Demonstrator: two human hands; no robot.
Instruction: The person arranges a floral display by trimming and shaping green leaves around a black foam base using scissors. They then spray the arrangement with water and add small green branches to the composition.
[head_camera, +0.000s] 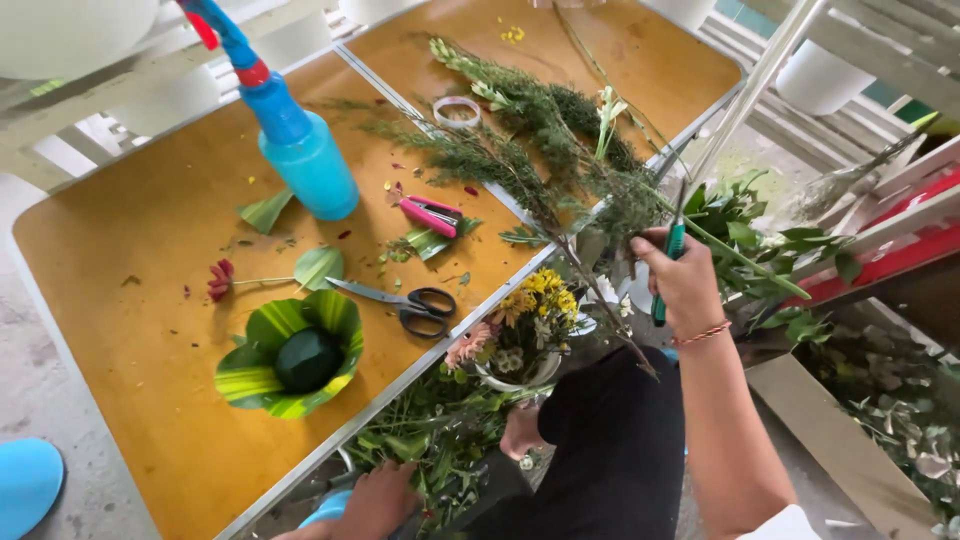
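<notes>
A green-handled tool (668, 270) was gripped upright in the closed fingers of the right hand (685, 280), beside the bench (150, 230) edge, long axis near vertical, tip among foliage. The left hand (375, 500) was laid on cut greenery (440, 440) below; its finger state was unclear.
</notes>
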